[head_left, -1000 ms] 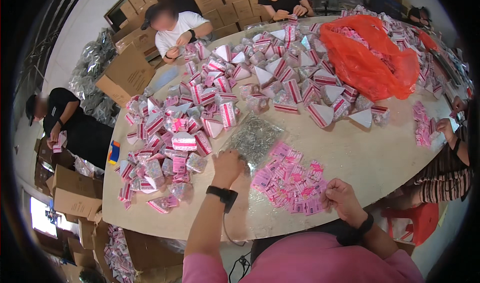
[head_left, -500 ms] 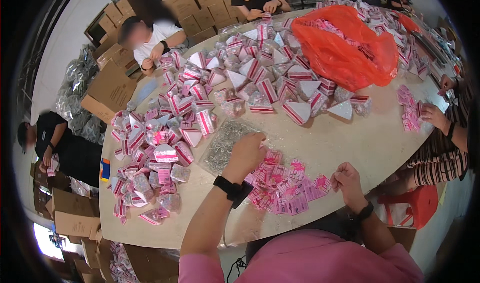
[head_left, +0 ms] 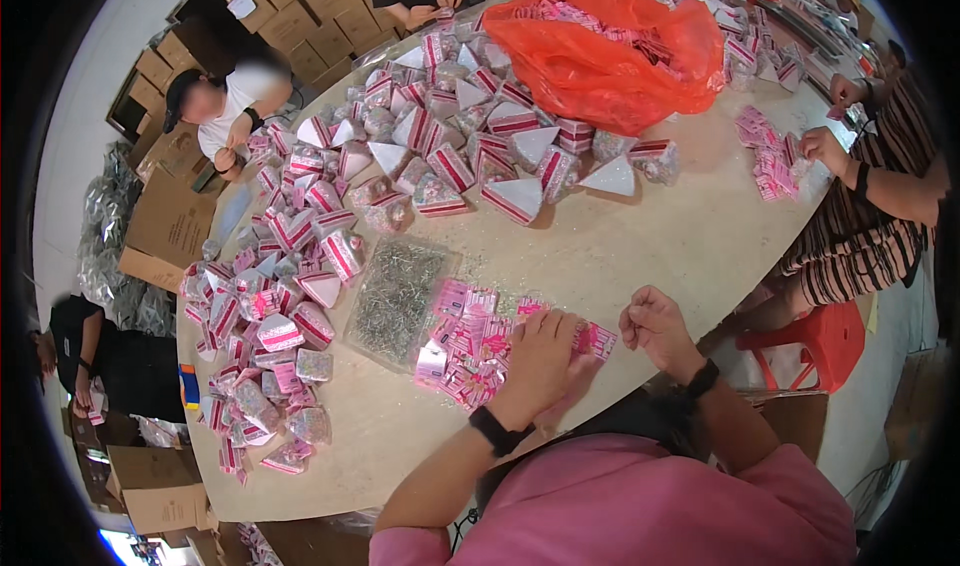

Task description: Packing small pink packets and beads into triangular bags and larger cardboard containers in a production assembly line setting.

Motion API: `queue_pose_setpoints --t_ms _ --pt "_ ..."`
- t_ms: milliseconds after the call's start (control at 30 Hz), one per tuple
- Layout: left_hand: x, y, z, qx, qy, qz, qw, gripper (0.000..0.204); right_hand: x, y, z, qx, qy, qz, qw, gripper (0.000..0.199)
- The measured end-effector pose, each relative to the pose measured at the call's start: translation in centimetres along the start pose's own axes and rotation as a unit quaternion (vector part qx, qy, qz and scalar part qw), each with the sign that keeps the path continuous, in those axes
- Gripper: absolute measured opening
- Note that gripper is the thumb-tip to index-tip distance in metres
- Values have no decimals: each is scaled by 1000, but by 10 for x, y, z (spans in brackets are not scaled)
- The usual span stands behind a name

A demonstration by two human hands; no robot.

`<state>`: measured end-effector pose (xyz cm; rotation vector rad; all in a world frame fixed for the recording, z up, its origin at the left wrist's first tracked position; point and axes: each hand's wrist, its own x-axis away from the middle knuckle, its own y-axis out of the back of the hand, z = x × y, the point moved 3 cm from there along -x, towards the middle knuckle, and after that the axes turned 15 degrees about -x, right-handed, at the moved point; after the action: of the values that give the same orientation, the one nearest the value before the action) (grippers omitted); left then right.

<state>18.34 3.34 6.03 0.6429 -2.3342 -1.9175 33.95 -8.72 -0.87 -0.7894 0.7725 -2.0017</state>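
Observation:
My left hand (head_left: 541,362) is palm down on a spread of pink printed cards (head_left: 468,351), its fingers stretched forward over them. Some cards are hidden under it. To its right, my right hand (head_left: 662,334) is raised just above the table with fingers curled in and thumb against them. Whatever it pinches, if anything, is too small to make out. Left of the cards sits a clear shallow tray (head_left: 352,338) full of small silvery metal pieces, which look like pins or clips.
Many clear bags with pink-and-white labels (head_left: 285,331) cover the table's left and far side. A red plastic bag (head_left: 610,76) holding pink cards lies at the far side. Co-workers sit around the table, one at the right beside a red stool (head_left: 835,346). Cardboard boxes (head_left: 165,228) stand at the left.
My left hand has moved from the tray's edge down and right onto the cards. My right hand stays closed near the cards' right end. The view has shifted.

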Motion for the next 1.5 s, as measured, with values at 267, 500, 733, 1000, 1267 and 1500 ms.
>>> queue_pose_setpoints --t_ms 267,500,733,1000,1267,1500 --pt "-12 -28 -6 -71 -9 53 996 49 4 4 -2 22 0 -2 1000 8" --pt "-25 -26 -11 -61 -104 105 987 38 6 -1 -1 5 -1 7 1000 7" --pt "-36 -30 -1 -47 -116 73 989 36 9 2 -1 18 1 3 1000 5" --pt "-37 -10 39 137 153 98 974 17 19 -28 1 84 -34 19 996 4" --pt "-28 -41 58 171 150 58 972 18 -3 -59 -37 445 37 154 882 11" --pt "-32 -1 70 201 239 -102 944 15 -5 -53 -45 414 25 132 900 9"
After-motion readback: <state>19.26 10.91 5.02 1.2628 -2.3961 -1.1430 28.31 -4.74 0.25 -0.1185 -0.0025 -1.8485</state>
